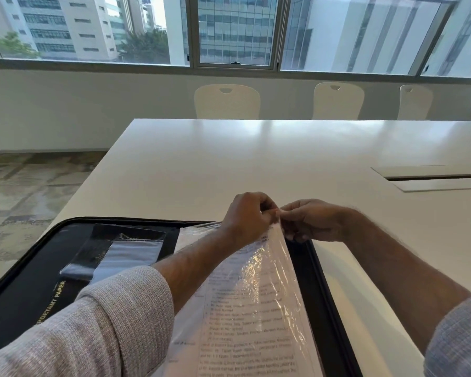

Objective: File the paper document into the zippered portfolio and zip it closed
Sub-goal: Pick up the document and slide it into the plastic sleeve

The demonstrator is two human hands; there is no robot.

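The portfolio (33,284) lies unzipped on the white surface (229,159), its black zip border running round the edge, & the paper (245,317) sits in a clear plastic sleeve (269,268) on the right half, lifted at the far end. The sleeve's top corner is pinched by both hands: left hand (246,216) w/ fingers curled on it, right hand (310,220) w/ fingertips closed on the same edge, the two nearly touching. Risks, as judged: the thin film could be torn or creased if the hands are pulled apart too hard; the paper could be buckled or dog-eared if pushed against a mouth not fully opened; if film & paper are pinched together, no gap is made. Later, a loose sleeve corner left over the right zip track could be caught in the zipper. Whether the paper is fully inside the sleeve cannot be told. Nearby: inner pockets w/ a grey flap (131,254) on the left half, partly covered by the left forearm; a cable hatch (430,178) in the surface at right, well apart; three white chairs (227,102) beyond the far edge, windows behind. Nothing is seen blocking the zip track except the sleeve itself.
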